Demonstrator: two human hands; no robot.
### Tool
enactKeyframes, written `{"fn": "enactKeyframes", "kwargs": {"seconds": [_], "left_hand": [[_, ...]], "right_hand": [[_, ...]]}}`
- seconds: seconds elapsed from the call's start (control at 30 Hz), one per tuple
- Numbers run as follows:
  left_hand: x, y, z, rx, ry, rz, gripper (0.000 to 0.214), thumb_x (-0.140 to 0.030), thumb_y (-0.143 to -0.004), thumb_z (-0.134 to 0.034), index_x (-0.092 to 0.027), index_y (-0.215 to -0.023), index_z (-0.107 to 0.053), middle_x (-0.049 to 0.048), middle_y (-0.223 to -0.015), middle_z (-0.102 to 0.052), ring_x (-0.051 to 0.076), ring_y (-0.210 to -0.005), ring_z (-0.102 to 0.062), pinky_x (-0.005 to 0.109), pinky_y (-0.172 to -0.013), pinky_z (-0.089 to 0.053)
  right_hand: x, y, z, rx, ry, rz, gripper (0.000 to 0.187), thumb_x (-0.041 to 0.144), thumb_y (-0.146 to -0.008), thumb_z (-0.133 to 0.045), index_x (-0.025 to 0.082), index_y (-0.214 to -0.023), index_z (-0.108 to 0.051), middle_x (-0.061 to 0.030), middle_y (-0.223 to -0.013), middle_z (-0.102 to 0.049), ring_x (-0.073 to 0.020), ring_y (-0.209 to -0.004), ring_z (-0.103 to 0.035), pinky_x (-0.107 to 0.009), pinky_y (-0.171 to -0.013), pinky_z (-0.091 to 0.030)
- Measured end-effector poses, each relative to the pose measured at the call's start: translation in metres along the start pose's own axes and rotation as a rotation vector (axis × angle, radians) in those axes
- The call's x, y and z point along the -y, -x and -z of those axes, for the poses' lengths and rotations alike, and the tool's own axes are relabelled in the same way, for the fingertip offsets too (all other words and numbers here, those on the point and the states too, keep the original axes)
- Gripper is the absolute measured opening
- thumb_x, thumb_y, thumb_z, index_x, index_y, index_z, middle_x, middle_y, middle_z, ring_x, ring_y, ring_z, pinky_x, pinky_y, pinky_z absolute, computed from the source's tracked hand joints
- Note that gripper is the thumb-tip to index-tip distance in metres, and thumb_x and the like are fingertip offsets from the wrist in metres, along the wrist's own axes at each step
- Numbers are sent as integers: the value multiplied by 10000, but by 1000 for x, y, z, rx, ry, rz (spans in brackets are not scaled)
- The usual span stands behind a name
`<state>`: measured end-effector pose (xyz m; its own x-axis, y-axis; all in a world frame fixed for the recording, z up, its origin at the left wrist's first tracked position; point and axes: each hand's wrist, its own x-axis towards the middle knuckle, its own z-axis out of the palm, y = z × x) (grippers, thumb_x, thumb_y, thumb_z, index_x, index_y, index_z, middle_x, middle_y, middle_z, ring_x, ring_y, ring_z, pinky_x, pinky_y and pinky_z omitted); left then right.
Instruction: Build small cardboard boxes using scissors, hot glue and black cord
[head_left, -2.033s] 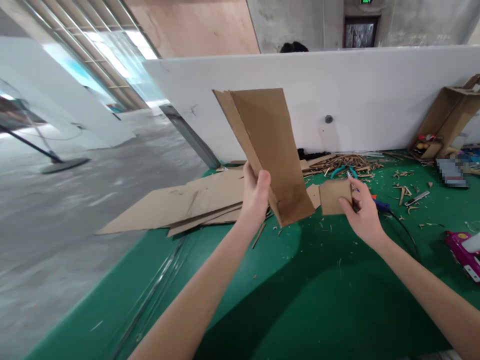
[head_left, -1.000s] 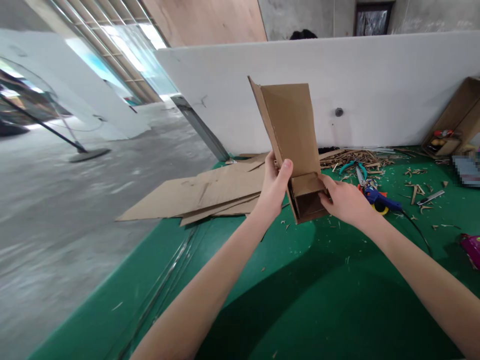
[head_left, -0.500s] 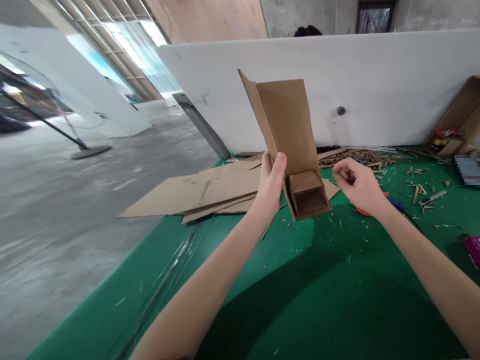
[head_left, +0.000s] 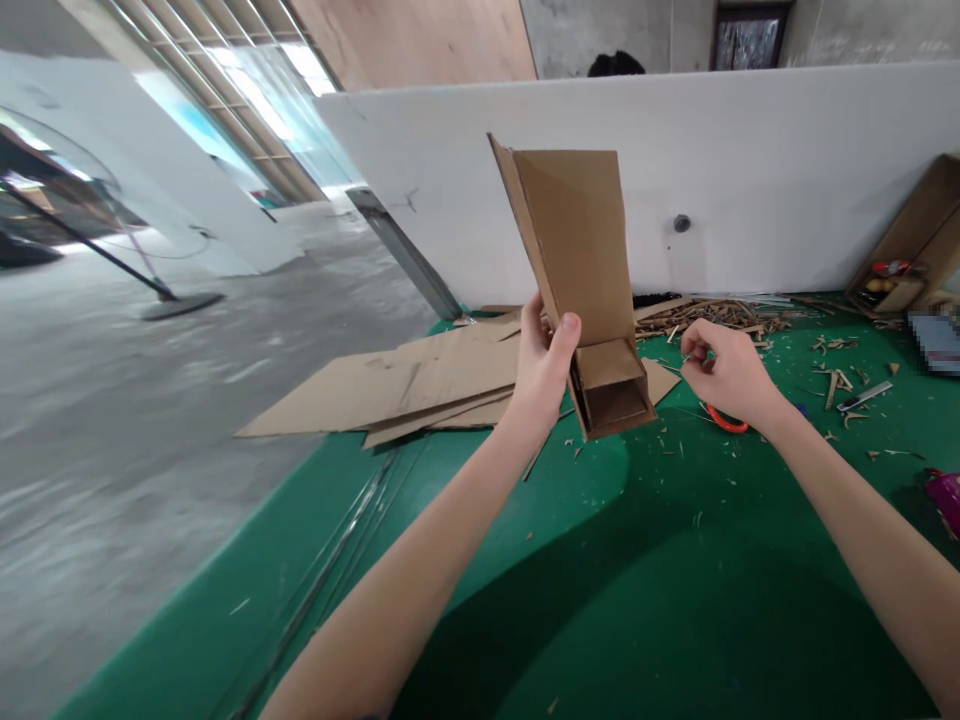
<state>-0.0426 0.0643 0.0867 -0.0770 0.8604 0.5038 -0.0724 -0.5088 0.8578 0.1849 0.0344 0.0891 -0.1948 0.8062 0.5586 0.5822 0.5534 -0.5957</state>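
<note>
The green surface (head_left: 600, 600) is being backed by a long white panel (head_left: 787, 180), and the grey floor (head_left: 187, 400) is being shown past its left edge. Across that edge, flat cardboard sheets (head_left: 390, 390) are being supported in a loose stack. Next in size, a tall folded cardboard piece (head_left: 577, 245) is being held up in front of the panel, slightly tilted, its long wall being pointed upward. It is being clamped low on its left side by the fingers (head_left: 532, 325) of the left hand (head_left: 541, 370), the thumb being laid along the near edge; most of the cardboard is being carried above them. At far right, a slanted cardboard box (head_left: 900, 250) is being shown beside the panel, and a pile of cardboard strips (head_left: 712, 316) is being gathered along the panel's foot. The right hand (head_left: 727, 372) is being held to the right of the folded piece, apart from it, its fingers being curled inward; whether anything is being pinched there cannot be told. A small box-shaped section (head_left: 611, 365), at the folded piece's lower end, is being placed just right of the left hand. Smallest, a utility knife (head_left: 865, 396) is being supported farther right, while a red-orange loop (head_left: 726, 420) is being partly covered by the right hand.
</note>
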Motion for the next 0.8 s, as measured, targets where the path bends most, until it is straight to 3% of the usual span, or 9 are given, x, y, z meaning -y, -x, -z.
{"fn": "enactKeyframes", "kwargs": {"seconds": [0.13, 0.3, 0.8], "left_hand": [[-2, 1, 0, 2, -57, -36, 767, -728, -749, -657, -279, -1343, -475, 99, -1196, -648, 337, -1325, -511, 467, -1081, -443], [-6, 4, 0, 5, -137, -96, 810, -744, -724, -665, -283, -1360, -465, 112, -1303, -578, 356, -1321, -498, 470, -1080, -446], [3, 0, 4, 34, -230, -202, 787, -780, -745, -605, -322, -1366, -449, 104, -1199, -597, 345, -1255, -537, 494, -992, -505]], "right_hand": [[3, 1, 2, -11, -38, 19, 124, 123, -659, -493, 233, -697, -450, 37, -625, -447, -123, -572, -424, -261, -538, -356], [2, 2, 0, -8, -84, 26, 135, 110, -653, -470, 233, -658, -414, 46, -601, -416, -119, -549, -438, -271, -545, -369], [-14, 4, -8, -23, -144, 31, 121, 102, -653, -464, 219, -652, -433, 43, -627, -444, -117, -585, -477, -264, -569, -392]]}}
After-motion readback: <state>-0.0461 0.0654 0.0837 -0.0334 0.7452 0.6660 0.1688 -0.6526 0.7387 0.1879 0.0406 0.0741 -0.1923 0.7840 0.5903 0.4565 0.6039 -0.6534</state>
